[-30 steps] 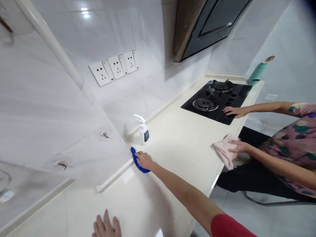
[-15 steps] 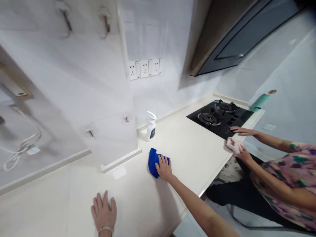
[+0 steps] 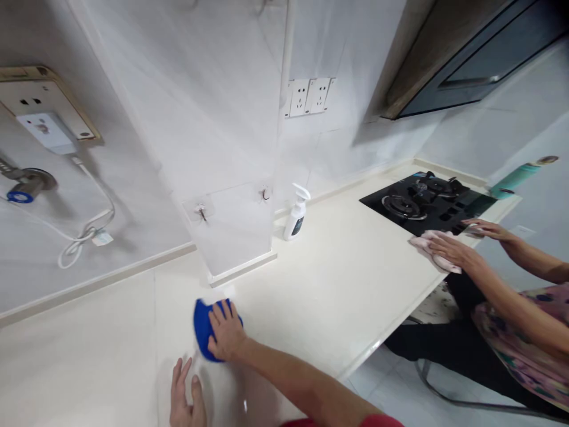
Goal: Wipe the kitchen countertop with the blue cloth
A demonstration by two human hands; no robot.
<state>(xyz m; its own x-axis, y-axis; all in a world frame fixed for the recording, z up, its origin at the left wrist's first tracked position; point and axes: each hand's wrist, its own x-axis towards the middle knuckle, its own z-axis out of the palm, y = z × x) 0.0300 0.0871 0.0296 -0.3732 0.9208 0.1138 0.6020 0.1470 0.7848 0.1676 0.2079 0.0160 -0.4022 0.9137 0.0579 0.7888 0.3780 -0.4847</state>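
Observation:
Near the front left of the counter, my right hand (image 3: pixel 226 335) presses down on a blue cloth (image 3: pixel 204 325), its fingers spread over the fabric. The cloth lies flat against the pale countertop (image 3: pixel 329 284), partly hidden under the palm. My left hand (image 3: pixel 186 397) is close by, lower and to the left, turned on its side with fingers apart and nothing in it. Behind them a white spray bottle (image 3: pixel 296 214) stands upright by the wall corner.
At the right, a seated person's hand (image 3: pixel 456 249) rests on a pale pink cloth (image 3: pixel 438 261) by the black gas hob (image 3: pixel 400 204). A green cylinder (image 3: pixel 515 179) stands beyond. A charger (image 3: pixel 48 131) with a loose cable hangs at left; a wall column (image 3: pixel 235 243) juts forward.
My right hand has slid the blue cloth left and nearer to me. My left hand has lifted onto its side. The other person's cloth has moved toward the hob. The view has turned left.

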